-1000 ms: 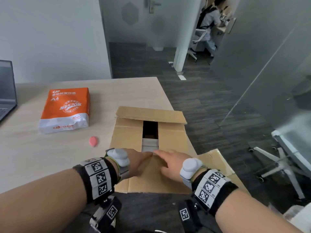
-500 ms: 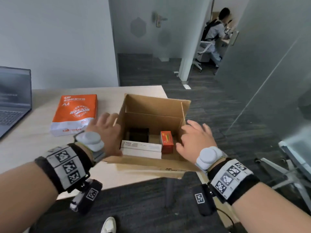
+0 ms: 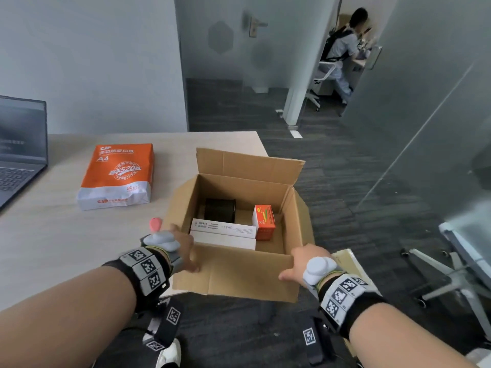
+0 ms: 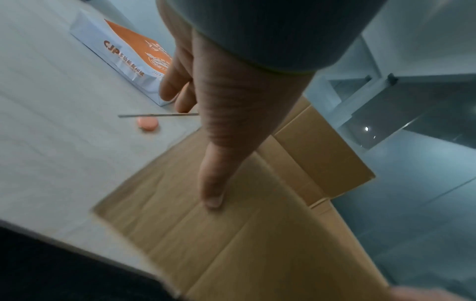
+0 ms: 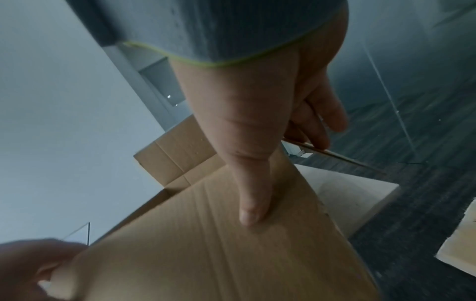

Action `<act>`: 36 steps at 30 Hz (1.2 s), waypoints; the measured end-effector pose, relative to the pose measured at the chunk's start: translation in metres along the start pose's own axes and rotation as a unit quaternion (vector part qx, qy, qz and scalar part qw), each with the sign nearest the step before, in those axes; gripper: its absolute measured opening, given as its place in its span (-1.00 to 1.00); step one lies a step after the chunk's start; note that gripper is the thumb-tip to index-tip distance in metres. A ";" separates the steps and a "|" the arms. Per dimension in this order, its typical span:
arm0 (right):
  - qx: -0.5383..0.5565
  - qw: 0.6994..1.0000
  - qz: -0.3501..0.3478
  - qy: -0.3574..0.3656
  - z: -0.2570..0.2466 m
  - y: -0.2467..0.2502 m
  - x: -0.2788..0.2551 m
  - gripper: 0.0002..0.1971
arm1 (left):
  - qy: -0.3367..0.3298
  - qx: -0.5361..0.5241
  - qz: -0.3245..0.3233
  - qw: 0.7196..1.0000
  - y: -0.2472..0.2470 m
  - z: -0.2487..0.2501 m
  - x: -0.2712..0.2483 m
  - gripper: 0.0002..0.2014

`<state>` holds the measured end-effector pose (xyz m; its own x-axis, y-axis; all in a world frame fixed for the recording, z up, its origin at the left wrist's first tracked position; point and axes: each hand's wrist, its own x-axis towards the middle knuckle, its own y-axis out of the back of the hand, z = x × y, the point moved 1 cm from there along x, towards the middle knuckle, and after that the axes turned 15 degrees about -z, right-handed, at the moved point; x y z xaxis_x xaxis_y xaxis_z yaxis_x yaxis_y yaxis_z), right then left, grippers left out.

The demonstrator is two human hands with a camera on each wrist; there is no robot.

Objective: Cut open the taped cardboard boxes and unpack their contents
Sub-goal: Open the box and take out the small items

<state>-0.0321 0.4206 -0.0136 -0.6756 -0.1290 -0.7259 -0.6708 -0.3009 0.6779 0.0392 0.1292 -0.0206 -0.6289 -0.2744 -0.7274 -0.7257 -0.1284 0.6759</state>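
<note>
An open cardboard box (image 3: pixel 239 274) stands at the table's near right corner with all flaps spread. Inside lie a black roll (image 3: pixel 220 209), a small orange-red carton (image 3: pixel 263 221) and flat white boxes (image 3: pixel 223 235). My left hand (image 3: pixel 183 251) holds the near left corner. Its thumb (image 4: pixel 210 195) presses on the folded-down near flap (image 4: pixel 231 234) and its fingers (image 4: pixel 175 89) reach over the left flap. My right hand (image 3: pixel 297 261) holds the near right corner the same way, thumb (image 5: pixel 253 211) on the near flap (image 5: pixel 206 244), fingers (image 5: pixel 319 126) over the right flap's edge.
A pink round thing (image 3: pixel 155 224) lies on the table (image 3: pixel 53 248) just left of the box. An orange A4 paper ream (image 3: pixel 117 176) and a laptop (image 3: pixel 18 155) are further left. Flat cardboard (image 3: pixel 348 261) and an office chair (image 3: pixel 465 261) are at the right. A person sits far back.
The closed top flaps were spread open, showing the contents. Both hands then slid from the side flaps back to the near corners, and the view moved closer over the box.
</note>
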 end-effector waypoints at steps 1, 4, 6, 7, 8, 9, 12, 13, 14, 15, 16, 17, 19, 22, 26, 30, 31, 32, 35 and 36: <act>0.009 1.000 0.005 -0.001 -0.002 -0.001 0.005 -0.41 | 0.003 -0.010 -0.005 1.000 0.001 0.001 0.005 -0.32; 0.034 0.999 0.023 0.005 -0.001 -0.002 0.015 -0.53 | -0.012 -0.034 0.002 0.999 0.005 0.002 0.020 -0.45; 0.044 0.998 0.032 0.008 0.003 -0.003 0.020 -0.56 | -0.025 -0.029 -0.001 0.999 0.006 0.000 0.029 -0.50; 0.044 0.998 0.032 0.010 0.003 -0.003 0.022 -0.56 | -0.029 -0.025 0.000 0.999 0.006 -0.001 0.032 -0.51; 0.042 0.999 0.030 0.011 0.003 -0.002 0.024 -0.56 | -0.031 -0.021 0.003 0.999 0.007 -0.003 0.036 -0.51; 0.042 0.999 0.026 0.012 0.002 -0.001 0.024 -0.55 | -0.034 -0.023 0.009 0.999 0.007 -0.005 0.038 -0.51; 0.043 0.999 0.013 0.011 -0.003 0.004 0.027 -0.53 | -0.041 -0.058 0.022 0.997 0.015 -0.013 0.039 -0.52; 0.042 0.999 0.009 0.012 -0.005 0.006 0.028 -0.52 | -0.042 -0.070 0.027 0.996 0.018 -0.017 0.041 -0.53; 0.040 0.999 0.007 0.014 -0.007 0.009 0.028 -0.51 | -0.049 -0.077 0.035 0.995 0.022 -0.021 0.044 -0.53; 0.036 0.999 0.005 0.016 -0.009 0.011 0.029 -0.51 | -0.056 -0.075 0.042 0.995 0.024 -0.025 0.048 -0.54; 0.034 0.999 0.003 0.019 -0.011 0.012 0.029 -0.51 | -0.060 -0.071 0.050 0.994 0.025 -0.028 0.051 -0.54; 0.033 0.999 -0.004 0.021 -0.015 0.013 0.032 -0.51 | -0.057 -0.072 0.058 0.994 0.025 -0.031 0.058 -0.53; 0.037 0.999 -0.013 0.027 -0.024 0.016 0.034 -0.51 | -0.060 -0.108 0.095 0.988 0.023 -0.035 0.068 -0.46; 0.053 0.998 -0.018 0.036 -0.043 0.025 0.045 -0.51 | -0.058 -0.207 0.186 0.959 0.021 -0.038 0.092 -0.26; 0.072 0.996 -0.038 0.041 -0.074 0.039 0.060 -0.55 | -0.041 -0.344 0.214 0.913 0.032 -0.020 0.121 -0.13; 0.091 0.991 -0.054 0.079 -0.118 0.067 0.076 -0.53 | -0.097 -0.484 0.152 0.856 0.055 -0.009 0.151 -0.11; 0.107 0.988 -0.052 0.099 -0.131 0.075 0.079 -0.51 | -0.114 -0.508 0.127 0.844 0.058 -0.007 0.157 -0.09; 0.116 0.985 -0.047 0.122 -0.147 0.084 0.083 -0.54 | -0.125 -0.525 0.105 0.835 0.062 -0.007 0.162 -0.07; 0.130 0.973 -0.037 0.185 -0.187 0.105 0.098 -0.72 | -0.151 -0.494 0.082 0.853 0.076 -0.017 0.174 0.02; 0.137 0.970 -0.042 0.196 -0.193 0.110 0.102 -0.75 | -0.162 -0.475 0.082 0.861 0.082 -0.022 0.178 0.02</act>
<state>-0.1152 0.1920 -0.0356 -0.4837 -0.4800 -0.7319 -0.8102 -0.0707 0.5819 -0.1258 0.0488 -0.0920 -0.8577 -0.1022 -0.5040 -0.1613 -0.8771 0.4523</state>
